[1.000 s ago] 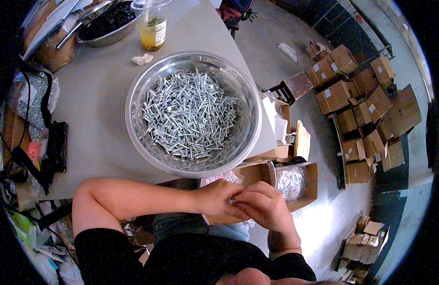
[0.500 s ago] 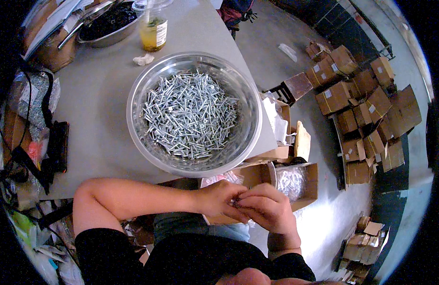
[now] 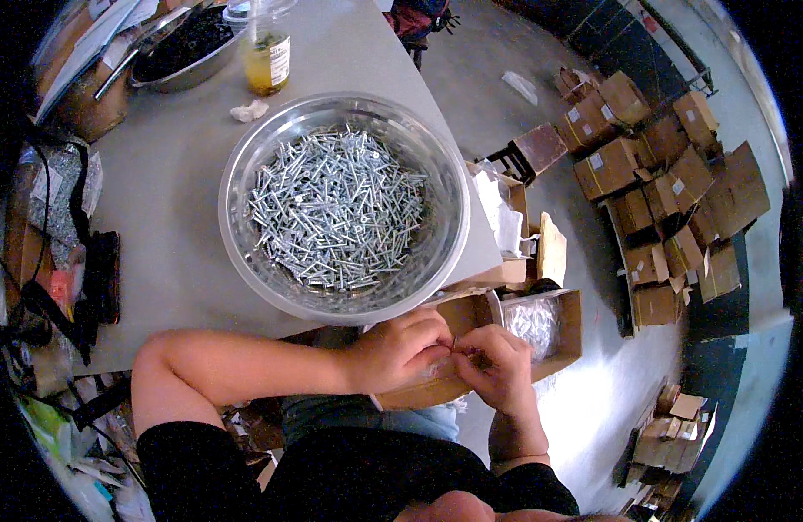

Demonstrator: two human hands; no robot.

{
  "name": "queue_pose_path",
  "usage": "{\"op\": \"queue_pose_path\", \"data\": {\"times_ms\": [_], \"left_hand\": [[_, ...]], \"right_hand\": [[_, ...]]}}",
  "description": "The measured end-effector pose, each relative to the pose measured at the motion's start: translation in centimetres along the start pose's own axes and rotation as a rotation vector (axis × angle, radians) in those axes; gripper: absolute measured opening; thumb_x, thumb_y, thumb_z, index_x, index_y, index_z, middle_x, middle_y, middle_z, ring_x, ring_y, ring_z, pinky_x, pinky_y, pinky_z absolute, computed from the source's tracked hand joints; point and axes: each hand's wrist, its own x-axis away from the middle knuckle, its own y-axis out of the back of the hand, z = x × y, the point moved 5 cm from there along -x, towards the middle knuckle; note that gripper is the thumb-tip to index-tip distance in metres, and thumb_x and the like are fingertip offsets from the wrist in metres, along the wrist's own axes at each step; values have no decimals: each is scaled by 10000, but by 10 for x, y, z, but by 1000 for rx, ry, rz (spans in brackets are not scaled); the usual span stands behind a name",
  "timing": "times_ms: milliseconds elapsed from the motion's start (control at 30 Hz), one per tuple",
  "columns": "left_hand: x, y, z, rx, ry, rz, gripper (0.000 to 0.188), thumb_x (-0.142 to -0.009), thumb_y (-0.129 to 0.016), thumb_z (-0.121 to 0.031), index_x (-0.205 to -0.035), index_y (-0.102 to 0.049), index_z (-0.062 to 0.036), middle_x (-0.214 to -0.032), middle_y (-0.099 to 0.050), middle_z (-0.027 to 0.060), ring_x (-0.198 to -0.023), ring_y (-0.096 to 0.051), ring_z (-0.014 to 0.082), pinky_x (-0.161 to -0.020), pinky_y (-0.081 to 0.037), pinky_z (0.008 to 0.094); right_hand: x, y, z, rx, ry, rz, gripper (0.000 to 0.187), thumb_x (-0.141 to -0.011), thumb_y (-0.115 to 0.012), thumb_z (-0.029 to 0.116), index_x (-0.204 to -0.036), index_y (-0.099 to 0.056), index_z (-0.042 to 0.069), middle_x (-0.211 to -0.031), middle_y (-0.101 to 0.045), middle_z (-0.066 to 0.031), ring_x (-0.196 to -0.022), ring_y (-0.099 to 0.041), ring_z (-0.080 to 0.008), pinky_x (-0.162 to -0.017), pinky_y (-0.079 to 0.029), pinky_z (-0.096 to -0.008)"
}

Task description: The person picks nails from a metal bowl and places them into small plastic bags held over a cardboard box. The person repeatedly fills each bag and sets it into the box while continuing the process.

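Observation:
My left hand is closed with its fingertips pinched, just in front of the bowl. Almost touching it, my right hand also has its fingers curled and pressed together. Whatever small thing lies between the fingertips is too hidden to name. Both hands are over an open cardboard box below the table edge, with clear plastic bags in its right part. A large clear round bowl stands on the table corner, filled with many silver screws.
On the grey table are a drink cup, a crumpled tissue and a metal basin of dark pieces. A bag of small parts lies far left. Stacked cartons and a stool stand on the floor at right.
My hands have parted slightly from their overlapped hold, the right turning so its fingertips face the left's. The view has shifted a little, moving the bowl and table slightly left.

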Motion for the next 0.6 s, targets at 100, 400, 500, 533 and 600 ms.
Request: {"op": "queue_pose_path", "data": {"times_ms": [100, 400, 500, 533, 600], "left_hand": [[1, 1, -2, -16, 55, -14, 100, -803, -646, -41, -840, -556, -19, -873, -562, 130, -818, -565, 311, -721, -457, 397], [5, -3, 10, 152, 313, 53, 83, -824, -647, -74, -851, -595, -14, -864, -610, 124, -823, -597, 272, -730, -471, 365], [4, -2, 11, 167, 324, 60, 84, -831, -640, -82, -858, -601, -13, -868, -619, 124, -820, -606, 265, -734, -475, 362], [4, -1, 7, 122, 297, 73, 80, -835, -634, -82, -862, -601, -14, -869, -619, 124, -820, -608, 267, -734, -476, 363], [2, -1, 4, 51, 244, 96, 72, -844, -620, -80, -870, -601, -16, -862, -616, 126, -815, -610, 271, -734, -478, 368]], "right_hand": [[1, -4, -5, -1, -11, 30, 185, -675, -720, -26, -810, -611, 37, -772, -614, -98, -665, -610, -251, -569, -487, -325], [13, -8, -19, -43, -118, 64, 156, -726, -732, 30, -845, -633, 44, -788, -584, -114, -717, -601, -295, -621, -497, -371], [15, -12, -24, -88, -147, 68, 154, -738, -740, 52, -859, -645, 52, -799, -584, -117, -727, -602, -305, -640, -505, -380], [15, -14, -25, -109, -152, 73, 153, -739, -741, 55, -859, -646, 52, -798, -582, -115, -726, -601, -302, -639, -504, -378], [16, -17, -27, -156, -133, 72, 138, -737, -732, 29, -838, -637, 36, -796, -560, -100, -696, -572, -261, -591, -458, -346]]}}
